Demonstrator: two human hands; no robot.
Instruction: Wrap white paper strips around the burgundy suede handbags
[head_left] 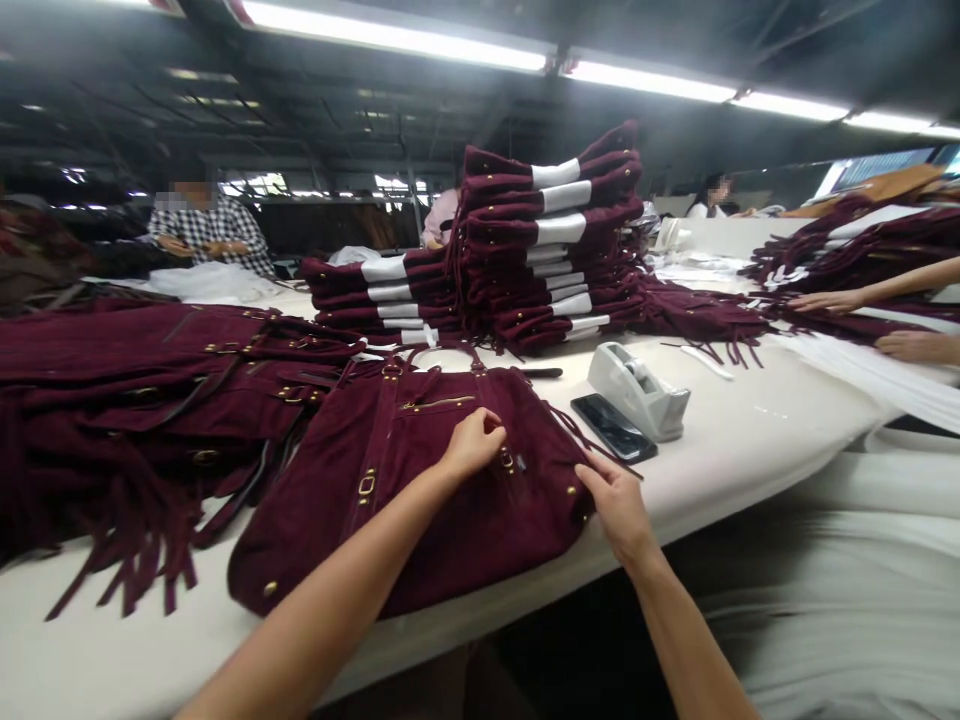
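A maroon bag with brass buckles and a zip lies flat in front of me on the white table, its handles pointing away. My left hand is over the bag's upper middle, fingers curled in near a strap buckle; whatever lies between the fingertips is too small to tell. At the bag's right edge, beside a brass stud, my right hand pinches the edge between thumb and fingers. Thin maroon cords run out just above that hand.
A phone and a grey tape dispenser sit right of the bag. Folded maroon bags with white bands are stacked behind. More maroon bags lie left. Another person's hands are at the right; further people stand behind.
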